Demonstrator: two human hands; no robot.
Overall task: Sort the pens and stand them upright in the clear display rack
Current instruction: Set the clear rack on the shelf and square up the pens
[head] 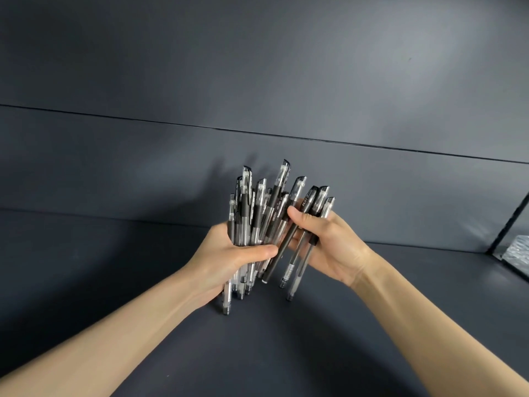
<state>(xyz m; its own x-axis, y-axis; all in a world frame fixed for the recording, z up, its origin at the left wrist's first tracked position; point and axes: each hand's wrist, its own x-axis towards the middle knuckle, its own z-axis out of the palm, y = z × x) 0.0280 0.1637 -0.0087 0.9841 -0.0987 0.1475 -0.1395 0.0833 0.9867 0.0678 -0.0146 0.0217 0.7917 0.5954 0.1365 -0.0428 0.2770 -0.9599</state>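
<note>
A bundle of several black and clear capped pens point(257, 213) stands roughly upright above the dark table point(114, 267), caps up. My left hand point(229, 262) grips the bigger part of the bundle around its middle. My right hand point(329, 242) holds a few darker pens point(303, 233) at the bundle's right side, thumb across their barrels; they lean to the right. The lower pen ends hang just above the table. The clear display rack is hidden from view or out of frame.
A dark wall panel point(257, 96) rises behind the table. At the far right edge a black slanted bar point(506, 224) stands over a shiny, crinkled clear object point(518, 253) on the table.
</note>
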